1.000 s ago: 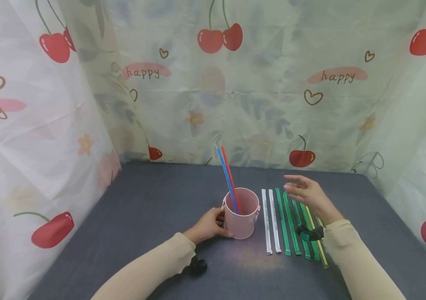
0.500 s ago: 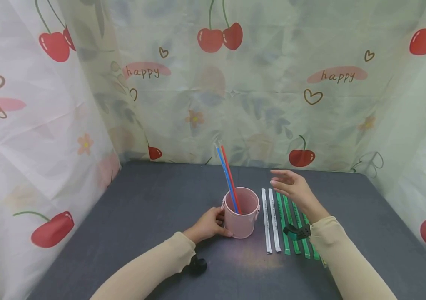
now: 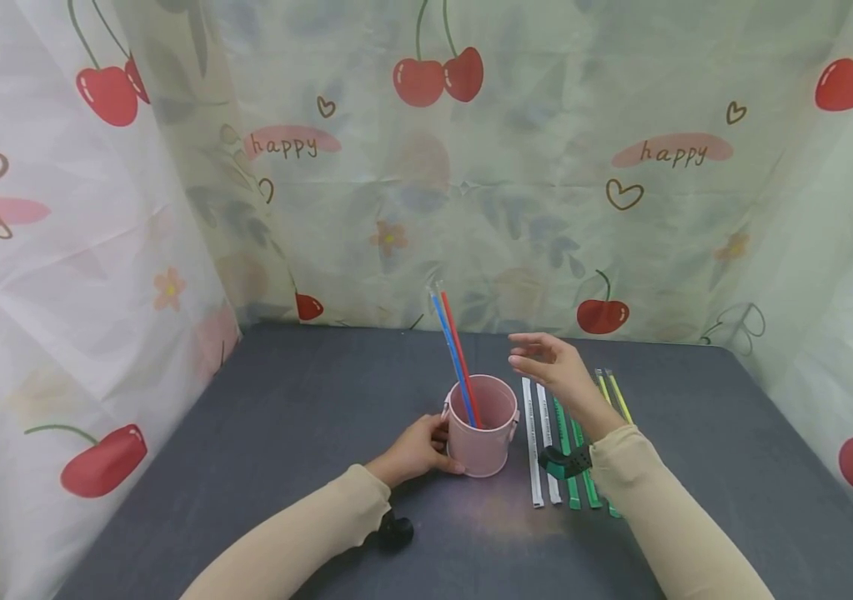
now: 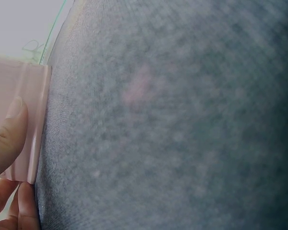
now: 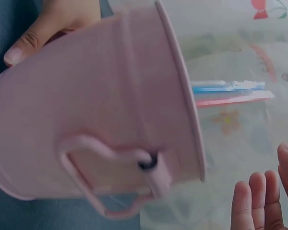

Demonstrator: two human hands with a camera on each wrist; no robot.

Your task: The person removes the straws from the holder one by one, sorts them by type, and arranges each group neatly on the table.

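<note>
Moved leftward, the empty, spread right hand point(image 3: 554, 367) hovers right of the light, rigid pink metal bucket point(image 3: 480, 425); left hand point(image 3: 414, 450) grips its wall, the best hold.

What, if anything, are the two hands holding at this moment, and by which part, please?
The left hand grips the small pink metal bucket by its lower side wall. The right hand is open above the table, holding nothing.

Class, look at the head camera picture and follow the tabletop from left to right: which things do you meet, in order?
Left hand gripping the pink bucket → pink bucket with the blue straw and red straw standing in it → white wrapped straws → green wrapped straws → yellow straws.
</note>
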